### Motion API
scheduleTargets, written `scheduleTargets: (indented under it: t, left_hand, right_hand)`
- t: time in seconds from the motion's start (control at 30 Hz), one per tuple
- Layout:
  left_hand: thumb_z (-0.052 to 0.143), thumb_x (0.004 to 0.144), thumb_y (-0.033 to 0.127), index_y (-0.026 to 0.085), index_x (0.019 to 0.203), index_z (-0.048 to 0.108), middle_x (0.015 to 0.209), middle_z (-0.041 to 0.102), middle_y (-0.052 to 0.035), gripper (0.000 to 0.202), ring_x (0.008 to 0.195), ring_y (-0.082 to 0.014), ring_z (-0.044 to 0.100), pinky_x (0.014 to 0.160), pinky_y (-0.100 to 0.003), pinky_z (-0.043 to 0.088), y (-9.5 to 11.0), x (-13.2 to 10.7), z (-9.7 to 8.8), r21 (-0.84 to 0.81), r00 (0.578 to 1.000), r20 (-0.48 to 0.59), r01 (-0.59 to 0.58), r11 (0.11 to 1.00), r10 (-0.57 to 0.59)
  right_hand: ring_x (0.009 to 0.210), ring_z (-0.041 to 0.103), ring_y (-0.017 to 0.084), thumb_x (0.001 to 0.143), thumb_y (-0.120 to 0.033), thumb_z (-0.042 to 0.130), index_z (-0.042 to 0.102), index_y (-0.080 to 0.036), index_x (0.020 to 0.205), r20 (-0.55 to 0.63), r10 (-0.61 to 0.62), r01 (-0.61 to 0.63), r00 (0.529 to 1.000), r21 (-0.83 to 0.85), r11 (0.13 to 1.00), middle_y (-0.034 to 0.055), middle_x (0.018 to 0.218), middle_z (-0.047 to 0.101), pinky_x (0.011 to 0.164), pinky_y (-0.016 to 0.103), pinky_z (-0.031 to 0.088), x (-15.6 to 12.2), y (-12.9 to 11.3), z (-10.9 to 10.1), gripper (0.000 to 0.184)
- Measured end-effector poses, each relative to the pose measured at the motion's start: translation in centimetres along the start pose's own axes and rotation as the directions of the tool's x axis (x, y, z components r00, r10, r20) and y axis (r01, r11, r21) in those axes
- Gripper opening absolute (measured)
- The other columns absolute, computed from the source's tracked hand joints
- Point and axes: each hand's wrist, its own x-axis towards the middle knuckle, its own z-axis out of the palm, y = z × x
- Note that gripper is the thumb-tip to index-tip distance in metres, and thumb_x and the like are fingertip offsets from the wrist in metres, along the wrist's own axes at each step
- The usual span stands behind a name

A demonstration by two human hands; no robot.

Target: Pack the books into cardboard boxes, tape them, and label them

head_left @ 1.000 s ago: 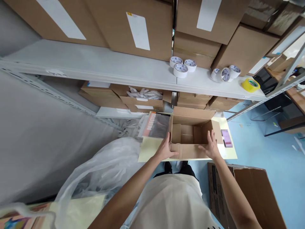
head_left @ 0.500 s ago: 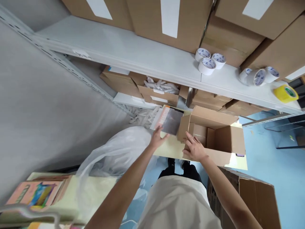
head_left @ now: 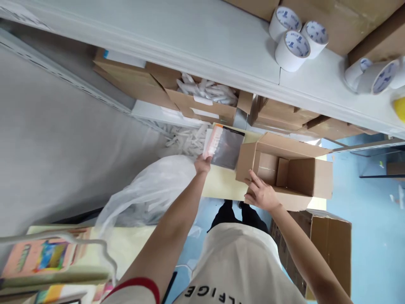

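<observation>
My left hand [head_left: 203,164] is closed on the lower left corner of a magazine [head_left: 228,147] with a grey cover and a pale, lettered left strip. The magazine lies flat on a pale yellow table [head_left: 221,185], and whitish sheets show at its left edge. Just right of it stands an open cardboard box [head_left: 295,179] with its flaps folded outward. My right hand [head_left: 261,193] rests at the box's near left corner, fingers apart and nothing held in them. Inside the box only bare cardboard shows.
A shelf [head_left: 190,46] above holds white tape rolls [head_left: 292,50]. Behind the table, a carton [head_left: 205,107] contains white packets. A translucent plastic bag [head_left: 158,190] bulges at left, near more magazines [head_left: 44,255]. Another open carton [head_left: 330,249] stands on the floor at right.
My left hand has moved from hovering by the magazine's lower edge to gripping its corner. My right hand stays at the box corner. The view has shifted closer to the shelf.
</observation>
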Motion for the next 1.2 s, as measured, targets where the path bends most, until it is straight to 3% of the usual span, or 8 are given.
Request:
scheduleTargets:
  t: [0.17, 0.33, 0.53, 0.63, 0.73, 0.83, 1.0, 1.2]
  left_hand:
    - [0.056, 0.085, 0.021, 0.016, 0.099, 0.063, 0.096, 0.070, -0.0136, 0.016, 0.108, -0.0302, 0.064, 0.091, -0.038, 0.049, 1.9, -1.6, -1.6, 0.074, 0.996, -0.066, -0.051, 0.996, 0.056]
    - [0.051, 0.090, 0.022, 0.015, 0.109, 0.062, 0.091, 0.069, -0.0095, 0.023, 0.095, -0.0253, 0.067, 0.086, -0.033, 0.050, 4.5, -4.1, -6.5, 0.076, 0.972, -0.148, -0.172, 0.982, 0.181]
    - [0.053, 0.088, 0.023, 0.010, 0.110, 0.061, 0.092, 0.068, -0.0073, 0.027, 0.090, -0.0213, 0.065, 0.086, -0.032, 0.050, 6.2, -7.7, -14.3, 0.053, 0.870, -0.351, -0.350, 0.935, 0.346]
    - [0.054, 0.086, 0.025, 0.010, 0.107, 0.060, 0.090, 0.068, -0.0040, 0.026, 0.082, -0.0170, 0.063, 0.080, -0.030, 0.052, 7.7, -9.2, -16.9, -0.016, 0.771, -0.469, -0.494, 0.869, 0.430]
    - [0.057, 0.086, 0.031, 0.014, 0.106, 0.061, 0.089, 0.068, -0.0022, 0.026, 0.078, -0.0157, 0.062, 0.077, -0.031, 0.053, 10.9, -10.8, -18.0, -0.053, 0.681, -0.494, -0.645, 0.763, 0.541]
    - [0.059, 0.085, 0.037, 0.017, 0.107, 0.061, 0.093, 0.070, -0.0029, 0.029, 0.079, -0.0170, 0.063, 0.076, -0.032, 0.053, 15.4, -12.7, -16.9, -0.108, 0.623, -0.398, -0.761, 0.640, 0.673]
    - [0.058, 0.081, 0.040, 0.015, 0.101, 0.064, 0.091, 0.072, -0.0042, 0.032, 0.083, -0.0190, 0.065, 0.078, -0.030, 0.053, 21.1, -15.4, -9.2, -0.157, 0.586, -0.003, -0.800, 0.579, 0.810]
    - [0.057, 0.080, 0.036, 0.016, 0.099, 0.066, 0.094, 0.073, -0.0042, 0.029, 0.089, -0.0204, 0.065, 0.085, -0.031, 0.051, 21.2, -15.8, -0.1, -0.167, 0.584, 0.186, -0.774, 0.611, 0.790]
  right_hand:
    - [0.130, 0.055, 0.031, 0.088, -0.033, 0.063, 0.052, -0.022, 0.139, 0.029, 0.004, -0.004, 1.000, 0.001, 1.000, 0.0099, 0.164, 0.024, 0.085, 0.037, 0.060, 0.1, 0.0, -0.5, 0.053]
    - [0.135, 0.050, 0.031, 0.087, -0.032, 0.063, 0.048, -0.023, 0.142, 0.024, -0.023, 0.022, 0.999, 0.014, 1.000, 0.0098, 0.165, 0.020, 0.089, 0.040, 0.058, 0.6, 0.2, -0.5, 0.058]
    - [0.150, 0.023, 0.034, 0.087, -0.046, 0.063, 0.035, -0.023, 0.152, -0.185, -0.062, 0.061, 0.981, -0.012, 0.998, 0.0142, 0.164, 0.022, 0.118, 0.059, 0.025, -1.0, 1.7, -0.7, 0.074]
    - [0.152, 0.015, 0.038, 0.090, -0.058, 0.053, 0.027, -0.021, 0.155, -0.391, 0.167, -0.171, 0.905, 0.027, 0.985, 0.0178, 0.164, 0.019, 0.116, 0.065, 0.019, -5.0, 5.1, -1.3, 0.080]
    - [0.151, 0.008, 0.045, 0.085, -0.069, 0.053, 0.016, -0.014, 0.156, -0.483, 0.478, -0.468, 0.734, 0.151, 0.871, 0.0261, 0.163, 0.013, 0.112, 0.071, 0.019, -9.7, 9.4, -1.3, 0.098]
    - [0.149, 0.011, 0.048, 0.076, -0.074, 0.059, 0.007, -0.008, 0.156, -0.390, 0.665, -0.601, 0.637, 0.290, 0.745, 0.0324, 0.160, 0.015, 0.107, 0.072, 0.027, -12.6, 12.9, -0.4, 0.116]
    - [0.151, 0.012, 0.040, 0.070, -0.066, 0.069, 0.002, -0.010, 0.156, -0.194, 0.683, -0.576, 0.704, 0.406, 0.709, 0.0263, 0.160, 0.017, 0.109, 0.057, 0.038, -12.6, 15.0, 1.3, 0.123]
    - [0.150, 0.017, 0.038, 0.074, -0.057, 0.069, 0.004, -0.016, 0.156, -0.178, 0.679, -0.576, 0.712, 0.405, 0.710, 0.0207, 0.160, 0.020, 0.111, 0.055, 0.036, -12.7, 15.4, 1.7, 0.112]
